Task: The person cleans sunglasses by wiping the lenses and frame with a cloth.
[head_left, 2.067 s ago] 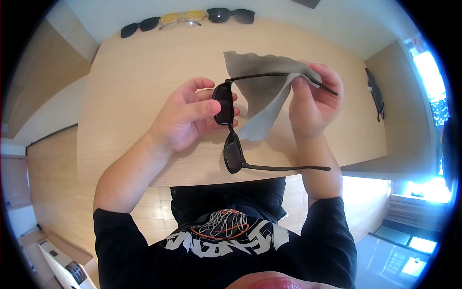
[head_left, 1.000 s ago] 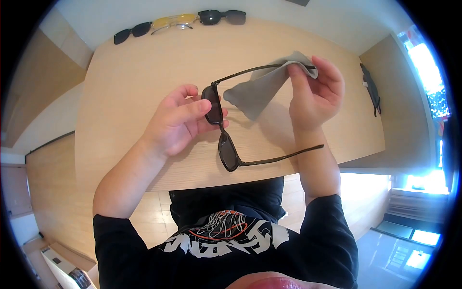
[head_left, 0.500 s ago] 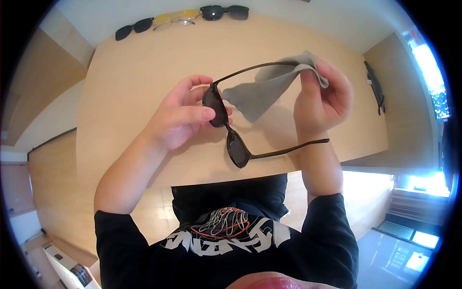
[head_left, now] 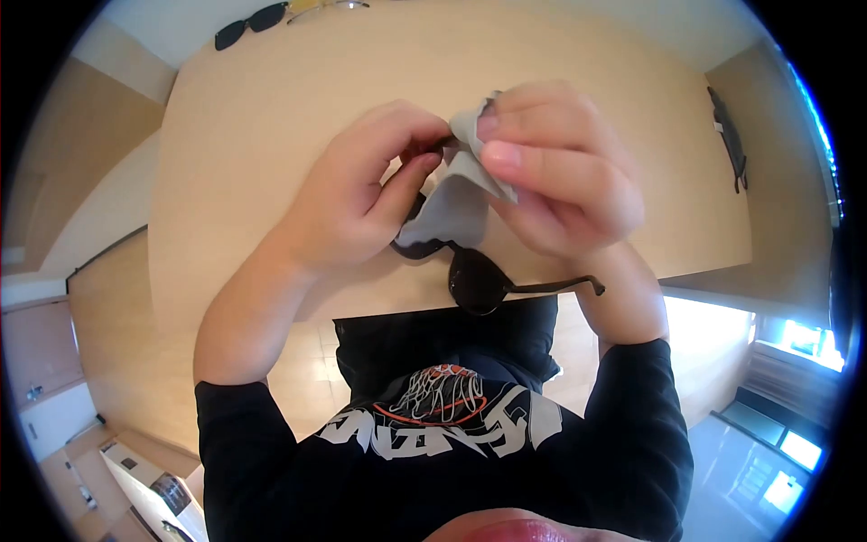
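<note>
Dark-framed sunglasses (head_left: pixel 477 282) are held up over the light wooden table. My left hand (head_left: pixel 348 194) is closed, its thumb and fingers pinching the frame near the hinge of one temple. My right hand (head_left: pixel 573 176) grips a grey cloth (head_left: pixel 456 210), folded around that temple, with a dark tip showing above the fingers. The cloth hangs between my hands and covers part of one lens. The other lens is uncovered, and its temple points to the right, below my right hand.
At the far left edge of the table (head_left: pixel 271 99) lie another pair of dark sunglasses (head_left: pixel 253 25) and clear-lensed glasses (head_left: pixel 330 7), partly cut off by the frame. A dark, elongated object (head_left: pixel 727 140) is by the wooden panel on the right.
My right hand and the cloth have moved left, close to my left hand. My left hand has shifted its grip from the lens to near the hinge. The view has tilted, cropping the far glasses.
</note>
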